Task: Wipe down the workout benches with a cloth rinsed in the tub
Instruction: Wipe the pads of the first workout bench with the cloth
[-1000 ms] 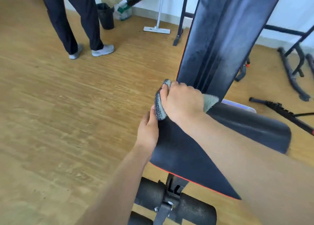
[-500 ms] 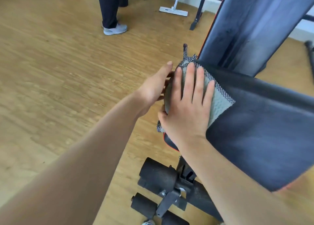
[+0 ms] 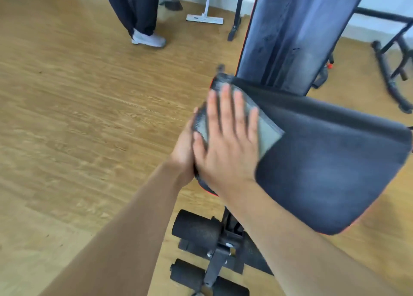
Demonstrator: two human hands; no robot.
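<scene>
the grey cloth lies on the near-left corner of the black bench seat, pressed flat under the right hand, fingers spread (no legible writing anywhere). the left hand cups the seat's edge, its grip hidden.

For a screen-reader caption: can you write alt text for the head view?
A right hand presses a grey cloth flat on the corner of a black bench seat, the left hand at the seat's edge. Another person's legs and a white mop stand on the wooden floor behind.
</scene>
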